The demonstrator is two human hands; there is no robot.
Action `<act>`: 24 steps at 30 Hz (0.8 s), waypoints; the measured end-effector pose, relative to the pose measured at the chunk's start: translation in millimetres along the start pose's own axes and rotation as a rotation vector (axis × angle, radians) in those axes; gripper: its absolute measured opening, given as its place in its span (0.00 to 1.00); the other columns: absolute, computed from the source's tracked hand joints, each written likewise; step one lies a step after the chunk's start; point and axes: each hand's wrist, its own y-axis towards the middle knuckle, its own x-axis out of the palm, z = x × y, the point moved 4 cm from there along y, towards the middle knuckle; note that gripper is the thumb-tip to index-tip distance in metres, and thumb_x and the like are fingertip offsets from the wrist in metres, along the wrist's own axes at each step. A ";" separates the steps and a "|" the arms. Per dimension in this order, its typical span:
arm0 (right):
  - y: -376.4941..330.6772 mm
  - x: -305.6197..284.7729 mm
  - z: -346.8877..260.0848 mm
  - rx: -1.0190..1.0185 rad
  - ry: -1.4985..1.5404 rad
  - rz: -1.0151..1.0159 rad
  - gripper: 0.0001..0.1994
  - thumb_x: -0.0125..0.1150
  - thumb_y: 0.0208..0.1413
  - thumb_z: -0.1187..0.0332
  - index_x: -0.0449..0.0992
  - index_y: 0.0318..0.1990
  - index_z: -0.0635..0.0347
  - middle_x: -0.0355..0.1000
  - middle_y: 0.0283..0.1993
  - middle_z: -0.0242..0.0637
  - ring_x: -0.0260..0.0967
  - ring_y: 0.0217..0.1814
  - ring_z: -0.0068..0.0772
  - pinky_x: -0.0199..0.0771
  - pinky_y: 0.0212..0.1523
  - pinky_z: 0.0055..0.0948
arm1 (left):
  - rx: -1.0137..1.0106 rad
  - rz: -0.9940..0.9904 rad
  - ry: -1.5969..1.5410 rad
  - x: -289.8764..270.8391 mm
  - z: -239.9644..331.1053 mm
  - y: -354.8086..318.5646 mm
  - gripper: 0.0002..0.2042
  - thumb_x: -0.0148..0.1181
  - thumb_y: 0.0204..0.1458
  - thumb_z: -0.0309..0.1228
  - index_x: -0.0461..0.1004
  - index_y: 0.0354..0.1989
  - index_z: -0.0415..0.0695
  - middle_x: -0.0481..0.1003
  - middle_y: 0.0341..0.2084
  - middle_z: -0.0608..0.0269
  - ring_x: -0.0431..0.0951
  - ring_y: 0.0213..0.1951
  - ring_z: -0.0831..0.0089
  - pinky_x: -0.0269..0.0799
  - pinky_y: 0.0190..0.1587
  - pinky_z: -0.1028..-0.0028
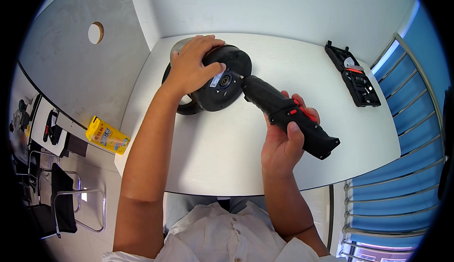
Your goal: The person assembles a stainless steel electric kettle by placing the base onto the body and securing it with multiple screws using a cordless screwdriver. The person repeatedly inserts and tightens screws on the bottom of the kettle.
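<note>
An electric kettle with a metal body lies on its side on the white table, its round black underside turned toward me. My left hand is wrapped over it from above, thumb pressed on the underside near a small white label. My right hand grips a black cordless screwdriver with red buttons. The screwdriver's tip reaches the right edge of the kettle's underside, close to the central round connector; whether it sits in a screw I cannot tell. Part of the kettle's black handle shows below my left wrist.
An opened black tool case with bits lies at the table's right. A yellow carton stands at the left edge. A grey panel with a round hole rises on the left, a white wall behind. Metal railings run along the right; a chair stands lower left.
</note>
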 end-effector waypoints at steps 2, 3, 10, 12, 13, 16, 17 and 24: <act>-0.6 -0.6 1.5 0.009 0.004 -0.002 0.24 0.59 0.44 0.74 0.61 0.50 0.45 0.58 0.59 0.44 0.56 0.66 0.51 0.57 0.65 0.56 | -0.004 0.004 0.011 -1.0 1.5 0.0 0.26 0.60 0.42 0.44 0.72 0.54 0.59 0.64 0.62 0.63 0.53 0.69 0.59 0.41 0.64 0.47; -1.2 -0.3 1.9 0.008 0.001 0.001 0.24 0.59 0.44 0.74 0.61 0.50 0.45 0.59 0.59 0.44 0.56 0.66 0.51 0.57 0.65 0.56 | -0.009 0.004 0.005 -1.4 3.2 0.0 0.26 0.60 0.41 0.43 0.72 0.54 0.57 0.65 0.62 0.61 0.54 0.68 0.58 0.43 0.65 0.51; -1.6 0.7 2.1 0.016 0.023 0.027 0.24 0.58 0.43 0.76 0.61 0.50 0.45 0.59 0.59 0.44 0.56 0.66 0.50 0.58 0.65 0.56 | 0.008 0.020 -0.022 -3.9 6.1 -0.2 0.26 0.59 0.40 0.38 0.72 0.54 0.52 0.65 0.61 0.56 0.56 0.67 0.53 0.50 0.68 0.59; -0.9 -1.1 2.6 0.031 0.039 0.044 0.24 0.57 0.44 0.76 0.61 0.50 0.45 0.58 0.59 0.44 0.56 0.66 0.50 0.58 0.65 0.56 | 0.012 0.022 -0.037 -3.2 6.3 -0.4 0.26 0.59 0.41 0.38 0.72 0.53 0.52 0.66 0.61 0.56 0.56 0.67 0.52 0.50 0.67 0.59; -0.4 -1.6 2.9 0.038 0.050 0.050 0.24 0.57 0.44 0.76 0.61 0.50 0.45 0.58 0.59 0.44 0.56 0.66 0.50 0.58 0.65 0.56 | 0.009 0.023 -0.041 -3.1 6.7 -0.9 0.26 0.59 0.41 0.38 0.72 0.53 0.52 0.66 0.61 0.56 0.56 0.67 0.52 0.50 0.67 0.59; -1.7 1.0 3.1 0.041 0.051 0.054 0.24 0.56 0.43 0.77 0.62 0.50 0.45 0.58 0.59 0.44 0.56 0.66 0.49 0.58 0.65 0.55 | -0.009 0.014 -0.044 -3.1 8.7 -0.4 0.26 0.59 0.41 0.38 0.72 0.53 0.51 0.66 0.61 0.56 0.55 0.67 0.52 0.51 0.67 0.59; -2.5 2.7 3.2 0.040 0.046 0.051 0.24 0.56 0.43 0.77 0.62 0.50 0.45 0.58 0.59 0.44 0.56 0.66 0.49 0.58 0.65 0.55 | -0.016 0.010 -0.043 -3.4 9.1 -0.4 0.26 0.59 0.41 0.38 0.72 0.54 0.51 0.66 0.61 0.56 0.55 0.68 0.52 0.51 0.67 0.59; -0.7 3.2 4.0 0.041 0.053 0.067 0.24 0.56 0.43 0.78 0.62 0.49 0.45 0.58 0.59 0.43 0.56 0.65 0.49 0.59 0.64 0.56 | -0.018 -0.002 -0.021 -1.4 3.3 0.8 0.26 0.60 0.42 0.41 0.72 0.54 0.55 0.64 0.62 0.62 0.54 0.69 0.57 0.44 0.65 0.49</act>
